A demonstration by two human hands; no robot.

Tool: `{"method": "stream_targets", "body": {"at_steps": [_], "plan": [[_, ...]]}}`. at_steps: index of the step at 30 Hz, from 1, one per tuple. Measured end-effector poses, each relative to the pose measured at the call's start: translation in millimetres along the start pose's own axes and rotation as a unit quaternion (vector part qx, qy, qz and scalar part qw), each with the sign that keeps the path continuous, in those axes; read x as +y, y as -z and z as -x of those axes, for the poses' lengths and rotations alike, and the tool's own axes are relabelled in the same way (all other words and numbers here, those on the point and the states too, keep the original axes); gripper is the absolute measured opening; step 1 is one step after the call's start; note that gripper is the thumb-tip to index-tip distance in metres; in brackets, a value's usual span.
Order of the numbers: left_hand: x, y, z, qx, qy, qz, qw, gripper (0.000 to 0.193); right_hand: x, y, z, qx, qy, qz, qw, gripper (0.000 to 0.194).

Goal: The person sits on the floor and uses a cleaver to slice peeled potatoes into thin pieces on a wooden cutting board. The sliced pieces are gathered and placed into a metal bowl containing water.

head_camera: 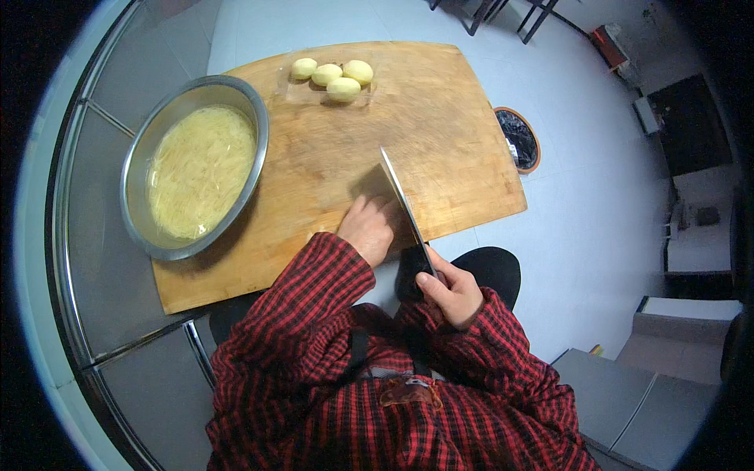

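Observation:
My right hand (452, 294) grips the handle of a wide-bladed kitchen knife (403, 197), whose blade is seen nearly edge-on, tilted over the near edge of a wooden cutting board (424, 129). Just left of the blade is my left hand (368, 226), back of the hand up and fingers bent down low over the board. Its fingertips are hidden, so I cannot tell whether it holds anything. Small pale bits (321, 228) lie on the board by the left sleeve. A metal basin (262, 126) on the board's left side holds pale yellow shreds (200, 171) in liquid.
Several peeled potatoes (343, 89) rest on a clear plastic tray (294, 94) at the board's far side. Beyond the right edge, a bin (518, 138) lined with a black bag stands on the floor. Grey cabinet panels (103, 194) run along the left. Chair legs (483, 17) show far ahead.

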State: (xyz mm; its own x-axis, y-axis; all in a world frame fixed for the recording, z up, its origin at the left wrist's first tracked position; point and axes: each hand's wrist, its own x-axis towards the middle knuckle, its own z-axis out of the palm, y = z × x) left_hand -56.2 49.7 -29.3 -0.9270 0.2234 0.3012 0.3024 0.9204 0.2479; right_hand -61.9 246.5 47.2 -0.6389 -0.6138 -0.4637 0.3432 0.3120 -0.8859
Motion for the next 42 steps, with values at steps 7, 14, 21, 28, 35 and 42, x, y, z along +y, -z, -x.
{"method": "stream_targets", "body": {"at_steps": [7,14,21,28,35,42], "plan": [[-3,-6,2,0.021,-0.010,-0.012,1.000,0.021,5,-6,8,0.048,0.018,0.018,0.999,0.048],[-4,-9,1,0.027,-0.007,0.004,1.000,0.018,11,-8,14,0.068,0.011,0.076,0.995,0.047],[-1,-10,0,0.087,-0.009,0.002,0.996,0.020,5,-6,19,0.041,-0.017,0.066,0.997,0.048],[-1,-6,-1,0.041,-0.005,0.006,0.999,0.018,3,-6,12,0.045,-0.007,0.072,0.996,0.046],[2,1,2,-0.025,0.007,-0.030,0.999,0.019,1,-8,0,0.047,-0.006,0.040,0.998,0.045],[-1,-3,0,0.047,-0.015,-0.002,0.999,0.018,-4,-2,-2,0.034,-0.031,-0.039,0.998,0.046]]}}
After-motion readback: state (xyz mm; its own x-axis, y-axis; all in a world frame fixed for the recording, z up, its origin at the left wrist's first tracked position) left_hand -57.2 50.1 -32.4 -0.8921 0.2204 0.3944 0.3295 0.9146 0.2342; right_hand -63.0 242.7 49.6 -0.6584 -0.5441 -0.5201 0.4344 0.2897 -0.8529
